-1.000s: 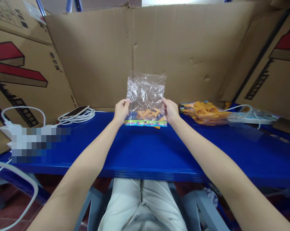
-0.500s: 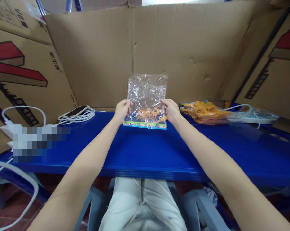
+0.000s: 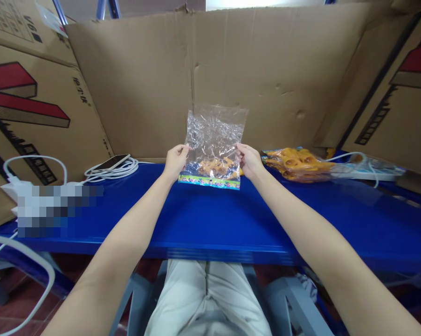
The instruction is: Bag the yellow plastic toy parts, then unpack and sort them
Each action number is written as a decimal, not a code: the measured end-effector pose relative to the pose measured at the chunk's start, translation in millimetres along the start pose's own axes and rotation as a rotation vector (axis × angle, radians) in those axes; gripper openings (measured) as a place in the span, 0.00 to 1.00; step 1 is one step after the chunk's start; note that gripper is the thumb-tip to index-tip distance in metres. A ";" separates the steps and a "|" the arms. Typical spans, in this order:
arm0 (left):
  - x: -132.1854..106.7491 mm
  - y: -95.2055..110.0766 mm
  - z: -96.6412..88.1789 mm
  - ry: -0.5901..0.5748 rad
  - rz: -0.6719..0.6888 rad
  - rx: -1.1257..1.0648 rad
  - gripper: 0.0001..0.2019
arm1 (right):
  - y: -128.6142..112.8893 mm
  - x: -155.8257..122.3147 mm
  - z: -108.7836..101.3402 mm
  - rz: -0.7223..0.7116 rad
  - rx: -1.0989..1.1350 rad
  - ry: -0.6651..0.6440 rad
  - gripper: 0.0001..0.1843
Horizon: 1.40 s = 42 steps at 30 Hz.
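I hold a clear plastic bag (image 3: 213,137) upright over the blue table (image 3: 210,219), its colourful printed strip at the bottom. Several small orange pieces (image 3: 217,165) lie inside, low in the bag. My left hand (image 3: 175,161) pinches the bag's left edge and my right hand (image 3: 249,161) pinches its right edge. Both hands are closed on the plastic, at about the height of the orange pieces.
A pile of bagged orange pieces (image 3: 296,163) lies to the right, beside a white power strip (image 3: 367,170) with cables. A phone (image 3: 111,162) on coiled white cable (image 3: 107,171) sits at the left. Cardboard walls (image 3: 231,70) enclose the back and sides.
The bag has tilted slightly, its top leaning to the right, and it sits a little higher. Both hands keep their pinch on its edges.
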<state>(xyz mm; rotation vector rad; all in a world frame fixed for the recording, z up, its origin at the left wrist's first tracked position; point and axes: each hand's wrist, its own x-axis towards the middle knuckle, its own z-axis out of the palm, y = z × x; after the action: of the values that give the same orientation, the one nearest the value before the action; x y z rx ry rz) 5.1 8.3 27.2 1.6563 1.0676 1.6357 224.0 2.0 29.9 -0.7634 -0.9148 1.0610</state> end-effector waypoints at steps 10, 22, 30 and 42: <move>2.1 -7.2 -1.6 0.044 0.120 0.222 0.13 | 4.1 5.8 -2.2 -0.078 -0.005 0.080 0.06; -30.0 -6.0 23.2 -0.468 0.698 0.891 0.43 | -6.9 2.8 -4.6 0.026 0.126 0.327 0.08; -29.2 0.7 23.9 -0.483 0.750 1.025 0.37 | -3.4 4.4 -3.4 0.000 0.101 0.234 0.05; -16.2 11.3 23.1 -0.432 0.750 1.194 0.30 | -1.5 0.6 -3.0 -0.031 0.018 0.050 0.05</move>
<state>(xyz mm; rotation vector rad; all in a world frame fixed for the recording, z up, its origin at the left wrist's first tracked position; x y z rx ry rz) 30.7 -8.1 26.2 3.2999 1.3640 0.8003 227.4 1.8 30.0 -0.7547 -0.8710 1.0174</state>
